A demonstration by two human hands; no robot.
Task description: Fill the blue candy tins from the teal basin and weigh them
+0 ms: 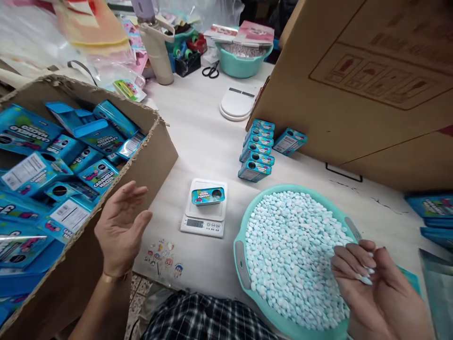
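Observation:
My left hand (122, 226) hangs between the cardboard box and the scale, fingers apart, with nothing in it. My right hand (378, 278) is over the right edge of a turquoise basin (239, 245), its fingers curled around a few small pale-blue candies (366, 275). The basin is full of the same white and pale-blue candies (297, 255). Left of it, a white digital scale (203, 226) carries one small blue candy box (208, 195). The digits on its display are too blurred to read.
The open cardboard box (155, 160) at left holds many blue packages (63, 146). Several blue candy boxes (255, 170) stand in a row beyond the basin, by a large carton (354, 94). Farther back are a second scale (238, 103), scissors (211, 70), a tumbler (157, 54) and another basin (242, 66).

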